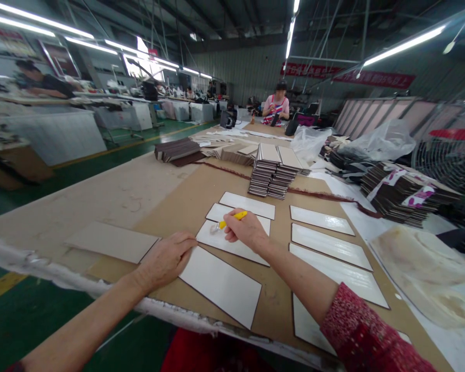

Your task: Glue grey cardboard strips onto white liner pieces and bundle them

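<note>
While right fingers clamp the paintbrush, overshooting the panel beneath could smear left fingers, half-curled, hold unclear!

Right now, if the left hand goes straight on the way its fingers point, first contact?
Likely the white panel under the brush; the left hand is at its left corner, contact unclear.

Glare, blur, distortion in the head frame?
Head view: glare whitens the glossy panels at right; ceiling tube lights look blown out; the yellow-handled brush has soft-looking bristles; the background worker at far left is soft; the front table edge bows, likely wide-angle distortion.
</note>
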Demonstrator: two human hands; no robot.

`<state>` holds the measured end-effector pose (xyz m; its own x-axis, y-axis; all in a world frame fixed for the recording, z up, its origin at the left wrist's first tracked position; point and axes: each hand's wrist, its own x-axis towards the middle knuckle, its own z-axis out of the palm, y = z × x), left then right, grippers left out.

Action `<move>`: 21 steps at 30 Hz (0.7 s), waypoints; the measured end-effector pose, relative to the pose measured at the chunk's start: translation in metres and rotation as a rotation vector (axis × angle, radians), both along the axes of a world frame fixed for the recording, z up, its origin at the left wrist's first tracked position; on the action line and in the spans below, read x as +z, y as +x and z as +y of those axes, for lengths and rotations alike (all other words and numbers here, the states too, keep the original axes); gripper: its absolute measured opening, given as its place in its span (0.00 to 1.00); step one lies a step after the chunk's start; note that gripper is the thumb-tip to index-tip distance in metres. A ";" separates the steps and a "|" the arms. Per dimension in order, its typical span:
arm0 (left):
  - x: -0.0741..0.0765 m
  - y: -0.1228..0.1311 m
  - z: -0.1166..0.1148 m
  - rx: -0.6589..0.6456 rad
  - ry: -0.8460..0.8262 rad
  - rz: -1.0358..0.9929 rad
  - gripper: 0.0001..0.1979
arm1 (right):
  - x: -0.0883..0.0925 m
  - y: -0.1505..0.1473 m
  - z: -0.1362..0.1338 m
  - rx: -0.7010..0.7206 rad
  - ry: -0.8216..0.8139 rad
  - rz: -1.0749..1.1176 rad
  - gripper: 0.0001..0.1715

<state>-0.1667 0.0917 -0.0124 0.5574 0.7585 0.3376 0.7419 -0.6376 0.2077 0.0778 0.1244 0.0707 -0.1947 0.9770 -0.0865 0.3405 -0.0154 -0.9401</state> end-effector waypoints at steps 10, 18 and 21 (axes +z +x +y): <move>0.004 0.002 -0.002 0.016 -0.031 0.004 0.14 | 0.010 0.078 -0.016 -0.173 -0.102 -0.164 0.08; 0.016 -0.004 -0.016 0.010 -0.063 0.029 0.15 | 0.026 0.112 -0.046 -0.194 -0.065 0.008 0.14; 0.018 -0.009 -0.034 0.024 -0.089 0.016 0.15 | 0.030 0.095 -0.053 -0.127 -0.093 0.126 0.18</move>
<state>-0.1753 0.0582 0.0051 0.5433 0.7983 0.2600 0.7604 -0.5992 0.2507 0.1731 0.0709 0.1002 -0.0854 0.9833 -0.1606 0.2100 -0.1398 -0.9677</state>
